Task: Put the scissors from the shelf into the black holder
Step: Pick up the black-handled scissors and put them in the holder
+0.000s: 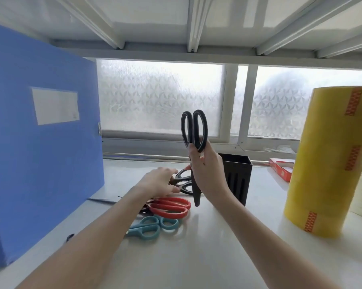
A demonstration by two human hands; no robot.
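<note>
My right hand (pixel 209 174) holds black scissors (pixel 194 130) upright, handles up and closed blades pointing down, just left of the black holder (pixel 237 178) and above the shelf. Over to the left, my left hand (pixel 158 181) rests on a second pair of black scissors (pixel 184 182) lying flat on the shelf, fingers on its handles. Red-handled scissors (pixel 169 207) lie in front of them. Teal-handled scissors (pixel 151 226) lie nearest to me. The holder stands upright with its top open; I cannot see inside it.
A tall blue file box (pixel 42 142) stands on the left. A stack of yellow tape rolls (pixel 330 163) stands at right, with a red tin (pixel 282 167) behind it. A frosted window runs along the back. Shelf rails hang low overhead.
</note>
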